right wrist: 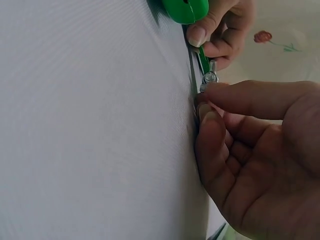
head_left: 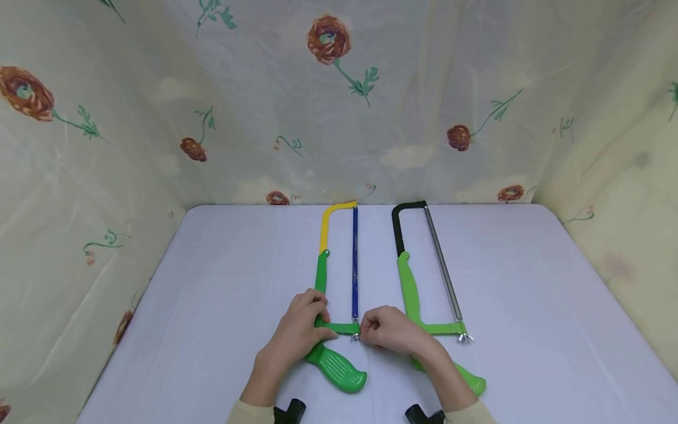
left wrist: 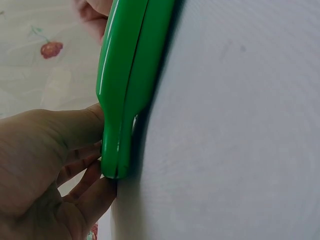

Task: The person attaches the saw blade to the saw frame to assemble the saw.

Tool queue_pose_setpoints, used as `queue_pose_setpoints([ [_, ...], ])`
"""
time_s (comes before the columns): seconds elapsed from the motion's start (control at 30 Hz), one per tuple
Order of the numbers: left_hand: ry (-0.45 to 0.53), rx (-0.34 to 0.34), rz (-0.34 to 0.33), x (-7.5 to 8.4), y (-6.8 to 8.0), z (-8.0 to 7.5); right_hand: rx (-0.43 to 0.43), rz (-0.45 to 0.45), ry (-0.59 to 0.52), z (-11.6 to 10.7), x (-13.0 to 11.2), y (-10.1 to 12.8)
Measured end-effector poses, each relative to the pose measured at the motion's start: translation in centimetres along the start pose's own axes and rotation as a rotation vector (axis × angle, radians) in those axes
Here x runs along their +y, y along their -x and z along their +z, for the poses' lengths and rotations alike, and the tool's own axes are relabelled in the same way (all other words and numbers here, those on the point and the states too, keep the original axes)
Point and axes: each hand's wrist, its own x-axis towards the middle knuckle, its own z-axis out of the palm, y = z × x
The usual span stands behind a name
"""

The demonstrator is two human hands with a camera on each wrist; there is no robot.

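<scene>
A hacksaw with a green handle [head_left: 339, 370], a yellow front bow [head_left: 325, 229] and a blue blade [head_left: 355, 265] lies flat on the table. My left hand [head_left: 302, 324] grips its green frame just above the handle, with thumb and fingers on either side. At the blade's near end sits a silver wing nut [right wrist: 210, 78]. My right hand [head_left: 389, 330] has thumb and fingertips pinched together at this wing nut, partly covering it. Under the right wrist lies a second hacksaw with a light green frame [head_left: 409, 288], a black bow [head_left: 396, 229] and a grey blade [head_left: 444, 265].
The second hacksaw's wing nut [head_left: 465, 338] faces the near side. A white cloth covers the table [head_left: 529, 294]. Flower-patterned sheeting [head_left: 371, 147] hangs behind and at both sides. Two black fittings [head_left: 293, 410] show by the sleeves at the near edge.
</scene>
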Motion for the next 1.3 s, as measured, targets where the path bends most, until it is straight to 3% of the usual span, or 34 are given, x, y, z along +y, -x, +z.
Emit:
queue_pose_setpoints([
  [0.73,-0.010,-0.013,-0.009,-0.11,0.03,0.13,-0.005,0.018,-0.079,0.39,0.19,0.28],
  [1.3,-0.011,-0.017,-0.013,-0.01,-0.14,0.00,0.021,0.029,-0.065,0.39,0.06,0.18],
])
